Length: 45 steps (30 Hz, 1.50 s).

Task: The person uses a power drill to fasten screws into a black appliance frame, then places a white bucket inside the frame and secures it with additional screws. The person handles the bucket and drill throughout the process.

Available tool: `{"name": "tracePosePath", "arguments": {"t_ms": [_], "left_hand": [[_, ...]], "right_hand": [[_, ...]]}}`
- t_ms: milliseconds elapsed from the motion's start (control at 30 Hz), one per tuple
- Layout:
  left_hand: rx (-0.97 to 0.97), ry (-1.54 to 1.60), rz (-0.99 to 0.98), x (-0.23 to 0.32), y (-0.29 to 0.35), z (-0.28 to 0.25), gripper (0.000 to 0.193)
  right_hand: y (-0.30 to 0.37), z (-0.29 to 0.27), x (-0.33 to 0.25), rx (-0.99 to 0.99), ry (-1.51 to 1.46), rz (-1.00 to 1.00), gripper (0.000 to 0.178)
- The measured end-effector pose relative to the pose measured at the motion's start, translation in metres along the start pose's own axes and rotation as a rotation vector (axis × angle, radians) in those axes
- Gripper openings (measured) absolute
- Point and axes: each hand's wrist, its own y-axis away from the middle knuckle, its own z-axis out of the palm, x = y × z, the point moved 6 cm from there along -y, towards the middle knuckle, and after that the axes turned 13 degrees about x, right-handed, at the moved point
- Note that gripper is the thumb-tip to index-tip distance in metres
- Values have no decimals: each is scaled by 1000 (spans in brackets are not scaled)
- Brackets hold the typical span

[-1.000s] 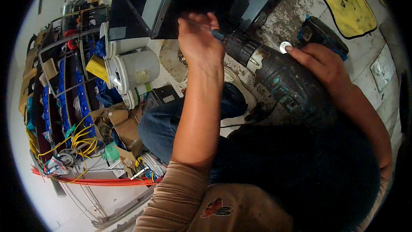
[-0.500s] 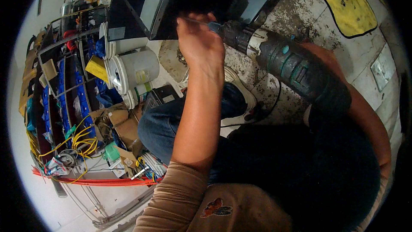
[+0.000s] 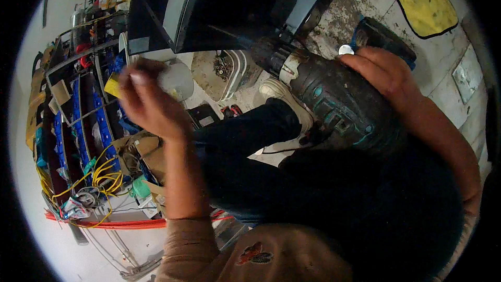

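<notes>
My right hand grips a large, dirty dark power drill, its fingers wrapped over the far side of the body. A small shiny round piece shows by those fingertips. From the chuck a thin drill bit points left, in front of the dark metal cabinet or frame at the top. My left hand is raised at the left, away from the drill, near a white bucket. Motion smears its fingers, so whether they hold anything cannot be made out.
A tray with small metal parts sits beyond my shoe. Racks with blue bins, yellow cable and cardboard crowd the left. Upper right, a yellow cloth and a dark blue-edged object lie on the debris-strewn floor.
My left hand has left the drill's front end and swung to the left. The drill has shifted slightly left and down, uncovering the bit, the tray and the blue-edged object.
</notes>
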Motion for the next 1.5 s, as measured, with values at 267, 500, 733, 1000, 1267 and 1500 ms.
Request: {"name": "tracePosePath", "arguments": {"t_ms": [267,500,733,1000,1267,1500], "left_hand": [[-383,-406,-463,-123,-76,43,38],[-366,-213,-500,-126,-65,54,35],[-327,-163,-490,-115,-62,58,34],[-328,-143,-485,-120,-64,57,34],[-316,-177,-466,-113,-62,59,36],[-327,-187,-525,-121,-63,53,37]], "right_hand": [[-11,-4,-10,13,-3,-19,31],[-12,-4,-13,14,-5,9,23],[-17,-4,-16,16,7,5,23],[-21,-2,-18,17,39,-8,22],[-20,0,-18,50,103,-43,23],[-22,-1,-20,51,165,-70,23]]}}
